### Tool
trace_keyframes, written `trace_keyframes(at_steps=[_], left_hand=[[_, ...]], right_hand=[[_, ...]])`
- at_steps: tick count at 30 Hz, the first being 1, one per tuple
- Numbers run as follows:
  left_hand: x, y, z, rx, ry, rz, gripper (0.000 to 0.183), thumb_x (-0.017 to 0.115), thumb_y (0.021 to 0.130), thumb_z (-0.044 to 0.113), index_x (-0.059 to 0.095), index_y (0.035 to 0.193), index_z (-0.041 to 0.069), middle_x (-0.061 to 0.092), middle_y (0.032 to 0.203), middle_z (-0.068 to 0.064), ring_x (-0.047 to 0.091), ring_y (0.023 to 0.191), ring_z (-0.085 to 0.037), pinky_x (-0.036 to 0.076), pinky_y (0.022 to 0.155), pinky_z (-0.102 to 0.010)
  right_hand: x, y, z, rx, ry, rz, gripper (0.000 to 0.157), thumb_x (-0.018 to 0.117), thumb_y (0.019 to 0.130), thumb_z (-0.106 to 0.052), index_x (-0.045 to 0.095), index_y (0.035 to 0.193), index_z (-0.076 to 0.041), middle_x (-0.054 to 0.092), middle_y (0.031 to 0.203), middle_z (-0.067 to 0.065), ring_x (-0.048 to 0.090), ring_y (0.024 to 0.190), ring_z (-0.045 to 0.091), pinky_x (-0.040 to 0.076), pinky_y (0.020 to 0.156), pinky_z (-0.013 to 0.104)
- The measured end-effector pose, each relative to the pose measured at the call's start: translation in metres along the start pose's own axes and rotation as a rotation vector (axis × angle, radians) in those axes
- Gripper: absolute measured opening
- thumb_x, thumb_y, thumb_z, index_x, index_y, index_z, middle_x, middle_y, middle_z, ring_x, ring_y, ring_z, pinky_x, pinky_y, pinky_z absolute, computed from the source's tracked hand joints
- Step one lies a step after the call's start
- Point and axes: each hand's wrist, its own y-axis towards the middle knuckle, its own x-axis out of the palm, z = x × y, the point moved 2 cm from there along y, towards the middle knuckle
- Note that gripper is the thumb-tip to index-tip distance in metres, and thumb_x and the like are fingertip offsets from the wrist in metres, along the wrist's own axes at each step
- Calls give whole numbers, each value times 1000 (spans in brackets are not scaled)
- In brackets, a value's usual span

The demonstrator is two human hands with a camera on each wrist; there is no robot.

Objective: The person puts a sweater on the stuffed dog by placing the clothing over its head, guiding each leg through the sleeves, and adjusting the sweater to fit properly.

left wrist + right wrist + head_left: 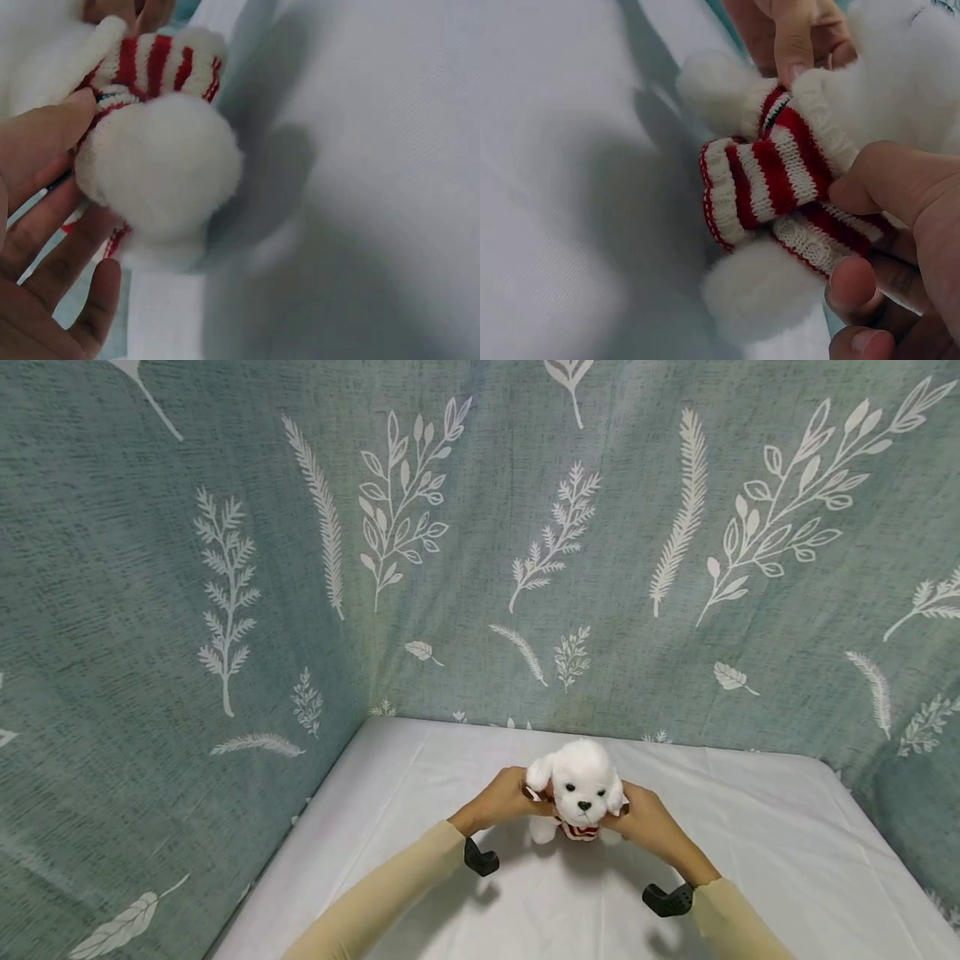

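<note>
A white plush dog [581,777] in a red-and-white striped knit sweater [776,176] faces the head camera, held by both hands. On its side at the left of the head view, my left hand [513,793] grips the body, and in the left wrist view the thumb presses the knit by a fluffy paw [172,165]. My right hand [648,818] grips the other side; the right wrist view shows its thumb on the sweater and fingers curled behind. Another white paw [761,289] hangs below the sweater. The toy's back is hidden.
A white sheet [450,752] covers the surface under the toy. Green-grey fabric with white leaf prints [480,543] stands behind and at the sides. Black devices, one [480,857] at the left wrist and one [667,900] at the right, stick out below the wrists.
</note>
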Motion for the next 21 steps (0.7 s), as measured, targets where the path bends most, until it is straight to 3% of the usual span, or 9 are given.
trace_keyframes(at_steps=[10, 21], left_hand=[[8, 1, -4, 16, 71, 25, 34, 89, 83, 32, 75, 113, 23, 75, 103, 7, 67, 92, -5, 54, 76, -26], [9, 2, -7, 30, 111, 63, 32, 88, 83, 30, 74, 110, 19, 75, 101, 3, 70, 92, -17, 53, 75, -25]], right_hand=[[0, 1, 8, 16, -22, -5, 39, 78, 88, -13, 63, 122, 1, 59, 74, 4, 55, 57, 18, 47, 53, 33], [4, 0, 12, 24, 1, 25, 60, 82, 85, -13, 58, 138, 1, 69, 102, 9, 60, 65, 18, 50, 56, 33]])
